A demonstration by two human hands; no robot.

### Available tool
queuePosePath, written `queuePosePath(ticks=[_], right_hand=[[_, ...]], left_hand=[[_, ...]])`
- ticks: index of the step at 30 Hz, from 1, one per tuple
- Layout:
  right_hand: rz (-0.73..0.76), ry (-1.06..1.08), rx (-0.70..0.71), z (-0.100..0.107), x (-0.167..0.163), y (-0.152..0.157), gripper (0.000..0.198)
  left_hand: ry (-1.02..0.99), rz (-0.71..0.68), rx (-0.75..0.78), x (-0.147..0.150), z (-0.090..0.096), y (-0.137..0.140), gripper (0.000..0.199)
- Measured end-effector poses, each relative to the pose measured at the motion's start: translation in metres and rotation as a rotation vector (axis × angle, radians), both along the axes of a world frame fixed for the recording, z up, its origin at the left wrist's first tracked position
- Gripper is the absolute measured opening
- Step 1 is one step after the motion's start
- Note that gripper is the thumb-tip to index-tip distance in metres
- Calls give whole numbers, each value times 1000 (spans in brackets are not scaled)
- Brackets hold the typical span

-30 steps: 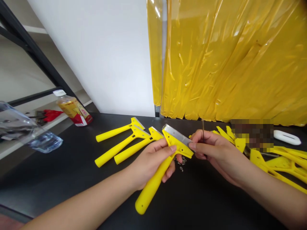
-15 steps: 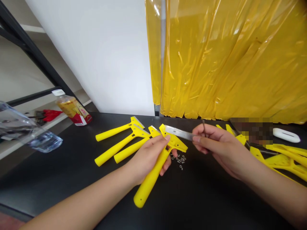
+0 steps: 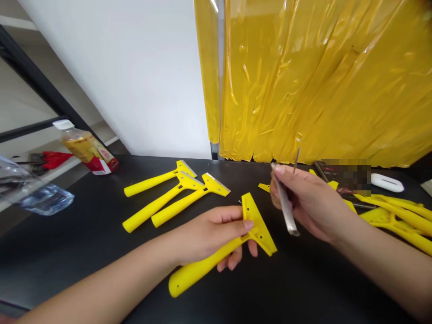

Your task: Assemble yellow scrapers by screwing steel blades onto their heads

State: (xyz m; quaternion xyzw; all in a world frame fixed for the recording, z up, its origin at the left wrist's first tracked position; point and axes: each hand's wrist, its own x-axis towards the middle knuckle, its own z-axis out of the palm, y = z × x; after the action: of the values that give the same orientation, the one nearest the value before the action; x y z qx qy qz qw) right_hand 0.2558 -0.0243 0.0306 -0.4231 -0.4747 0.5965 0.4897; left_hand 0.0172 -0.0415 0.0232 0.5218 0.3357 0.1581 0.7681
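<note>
My left hand [image 3: 216,231] is wrapped round a yellow scraper [image 3: 202,270] near its wide head, the thumb pressing on the head. The head has small holes and carries no metal strip. My right hand [image 3: 310,198], to the right of that head, pinches a flat metal strip [image 3: 286,207] pointing downward. A thin dark rod [image 3: 296,159] also sticks up from between its fingers; its ends are too hidden to name it. Three yellow scrapers with metal edges, one of them a front scraper [image 3: 178,209], lie to the left on the black table.
Several yellow scraper bodies [image 3: 398,216] lie at the right, near a white oval object [image 3: 387,182] and a dark, partly blurred item [image 3: 337,173]. A juice bottle [image 3: 89,150] and a clear bottle [image 3: 43,193] are at the left. Yellow plastic sheeting [image 3: 303,90] hangs behind.
The metal strip has come away from the scraper head and swung to point downward in my right hand. My left hand has lowered and tilted the scraper, now covering most of the small screws.
</note>
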Motion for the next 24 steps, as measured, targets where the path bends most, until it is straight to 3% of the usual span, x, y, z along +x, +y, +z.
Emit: queuePosePath(ticks=[4, 7, 11, 19, 24], right_hand=[[39, -365, 149, -3, -6, -8, 43], [55, -474, 260, -5, -13, -14, 43], [24, -572, 320, -9, -20, -19, 49], [-11, -624, 350, -12, -23, -26, 43], [-4, -632, 381, -17, -26, -29, 38]], left_hand=[[-1, 35, -7, 2, 1, 0, 31], [-4, 6, -22, 2, 1, -1, 32], [-2, -41, 0, 5, 1, -6, 35], [23, 80, 49, 13, -1, -15, 26], [49, 36, 67, 13, -1, -15, 26]])
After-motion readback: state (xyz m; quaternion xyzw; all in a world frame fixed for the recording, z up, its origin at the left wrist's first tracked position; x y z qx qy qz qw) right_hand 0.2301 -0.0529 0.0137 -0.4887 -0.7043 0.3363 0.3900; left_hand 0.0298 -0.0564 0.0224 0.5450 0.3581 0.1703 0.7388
